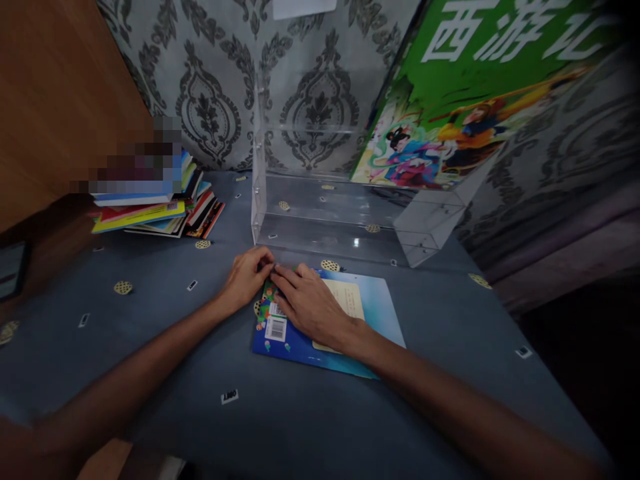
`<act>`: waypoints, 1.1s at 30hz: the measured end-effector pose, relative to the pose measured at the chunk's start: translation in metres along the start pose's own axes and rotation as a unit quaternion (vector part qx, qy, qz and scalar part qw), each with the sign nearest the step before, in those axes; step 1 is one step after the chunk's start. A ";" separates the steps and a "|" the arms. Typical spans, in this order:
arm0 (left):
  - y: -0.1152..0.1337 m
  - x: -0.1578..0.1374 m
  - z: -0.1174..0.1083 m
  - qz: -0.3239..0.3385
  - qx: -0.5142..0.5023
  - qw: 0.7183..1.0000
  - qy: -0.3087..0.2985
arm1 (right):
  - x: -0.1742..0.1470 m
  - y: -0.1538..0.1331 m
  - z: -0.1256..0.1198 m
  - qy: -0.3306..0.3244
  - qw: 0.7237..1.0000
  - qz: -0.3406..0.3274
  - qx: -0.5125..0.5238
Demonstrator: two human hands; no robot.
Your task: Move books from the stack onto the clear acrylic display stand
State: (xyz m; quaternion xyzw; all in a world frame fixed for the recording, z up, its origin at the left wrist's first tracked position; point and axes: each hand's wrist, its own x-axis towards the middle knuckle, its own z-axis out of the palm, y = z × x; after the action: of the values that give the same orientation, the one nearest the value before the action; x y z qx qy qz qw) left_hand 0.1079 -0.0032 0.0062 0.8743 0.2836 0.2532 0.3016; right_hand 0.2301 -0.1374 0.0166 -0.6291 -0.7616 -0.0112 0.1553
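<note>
Thin blue paperback book lay under right hand

Head view: the right hand rested flat; the left hand curled beside its fingertips, any pinch impossible to tell. Uneven pressure might have creased the book or skidded it toward the clear acrylic rack beyond.

From here I see a dark-screened device at nine o'clock, stacked books toward ten, patterned backdrop at twelve.
</note>
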 end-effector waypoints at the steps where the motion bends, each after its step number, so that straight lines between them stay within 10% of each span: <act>1: 0.000 0.000 0.000 0.002 0.007 1.000 -0.003 | 0.001 0.000 0.000 -0.002 1.000 -0.001 -0.002; 16: -0.002 -0.020 -0.011 0.109 0.226 0.968 -0.028 | 0.008 0.002 0.000 -0.012 1.000 0.015 -0.007; 33: -0.025 -0.017 -0.012 0.127 0.111 0.985 -0.025 | 0.021 0.006 0.001 -0.024 1.000 0.002 -0.018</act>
State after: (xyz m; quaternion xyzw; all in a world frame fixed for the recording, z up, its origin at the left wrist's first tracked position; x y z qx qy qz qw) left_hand 0.0802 0.0067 -0.0069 0.9375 0.1887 0.2344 0.1746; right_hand 0.2322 -0.1156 0.0201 -0.6334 -0.7636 -0.0092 0.1255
